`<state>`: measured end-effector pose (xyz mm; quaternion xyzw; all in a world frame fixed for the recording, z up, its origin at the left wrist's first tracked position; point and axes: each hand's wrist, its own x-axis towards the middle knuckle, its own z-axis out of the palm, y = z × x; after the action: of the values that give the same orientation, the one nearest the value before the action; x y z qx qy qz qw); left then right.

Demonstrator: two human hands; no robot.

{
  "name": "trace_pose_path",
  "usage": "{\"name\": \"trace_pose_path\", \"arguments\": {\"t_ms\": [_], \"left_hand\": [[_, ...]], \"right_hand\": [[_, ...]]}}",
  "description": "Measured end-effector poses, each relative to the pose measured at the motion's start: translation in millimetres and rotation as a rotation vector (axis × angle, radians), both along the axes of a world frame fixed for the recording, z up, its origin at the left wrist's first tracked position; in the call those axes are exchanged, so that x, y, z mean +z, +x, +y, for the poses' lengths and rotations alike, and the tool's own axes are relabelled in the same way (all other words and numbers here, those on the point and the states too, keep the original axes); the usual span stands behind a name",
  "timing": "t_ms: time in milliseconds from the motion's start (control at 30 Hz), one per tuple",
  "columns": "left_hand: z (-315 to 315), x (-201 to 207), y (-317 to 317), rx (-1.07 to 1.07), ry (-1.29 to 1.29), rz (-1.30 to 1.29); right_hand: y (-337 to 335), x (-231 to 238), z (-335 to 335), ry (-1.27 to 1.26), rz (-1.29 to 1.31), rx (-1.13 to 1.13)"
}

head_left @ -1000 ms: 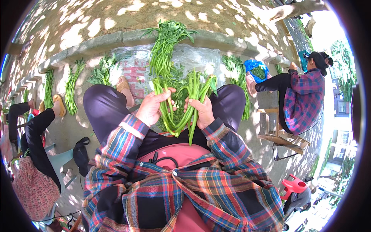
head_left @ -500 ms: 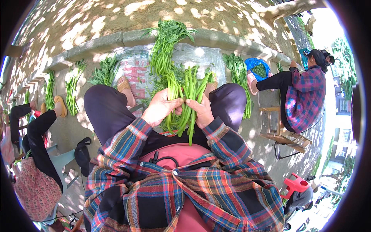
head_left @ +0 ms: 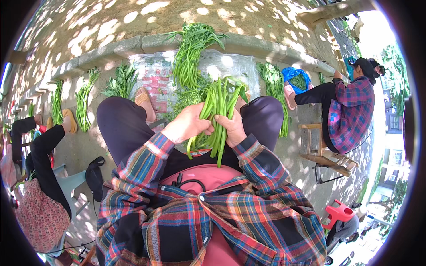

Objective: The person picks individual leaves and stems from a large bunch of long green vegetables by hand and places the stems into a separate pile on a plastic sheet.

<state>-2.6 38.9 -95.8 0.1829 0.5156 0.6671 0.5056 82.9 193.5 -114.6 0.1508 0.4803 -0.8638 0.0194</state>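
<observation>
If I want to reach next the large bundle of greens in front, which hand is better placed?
Probably the left hand: the large bundle of greens lies ahead, nearer to it, while the right hand sits farther to the right. Both grip green stems, so the left may need freeing first.

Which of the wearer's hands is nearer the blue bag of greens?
Right. The right hand, gripping green stems, is below and left of the blue bag in the picture; the left hand, also on the stems, is farther left.
</observation>
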Motion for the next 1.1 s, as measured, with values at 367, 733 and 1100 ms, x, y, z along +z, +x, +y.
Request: {"name": "trace_pose_path", "arguments": {"t_ms": [367,733,1100], "left_hand": [[-33.2,-11.8,-29.2,0.287,0.044,-0.251],[-79.0,-46.5,-67.2,0.519,0.218,-0.514],[14.4,-8.5,2.9,0.381,0.004,-0.345]], "right_hand": [[2.0,-3.3,13.6,-0.106,-0.092,-0.138],[5.0,-5.3,40.2,-0.203,-0.013,-0.302],[-4.1,8.6,-4.7,-0.071,-0.029,-0.100]]}}
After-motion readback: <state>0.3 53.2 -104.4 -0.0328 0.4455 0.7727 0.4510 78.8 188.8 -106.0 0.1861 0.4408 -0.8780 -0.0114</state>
